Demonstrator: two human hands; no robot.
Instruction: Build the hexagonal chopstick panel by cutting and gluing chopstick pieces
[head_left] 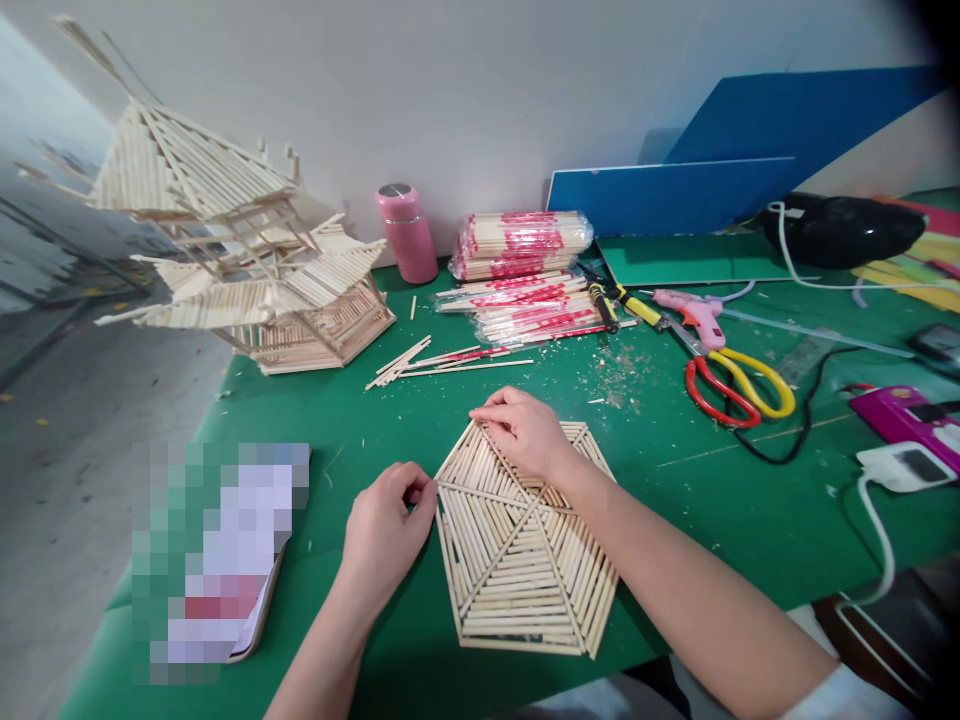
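Green tabletop [675, 480] vs a white wall, w/ a stick pagoda model [247, 260] far left, pink bottle [407, 233], wrapped chopstick packs [525, 270], scissors [731, 385] & glue gun [694, 312] further back. Hexagonal stick panel [521, 560] lies flat near the front edge, centre. Left hand [386, 530] sits at the panel's left edge, grip pinched shut on a stick end there; right hand [525, 430] rests palm-down on the panel's top, fingertips closed on a stick.
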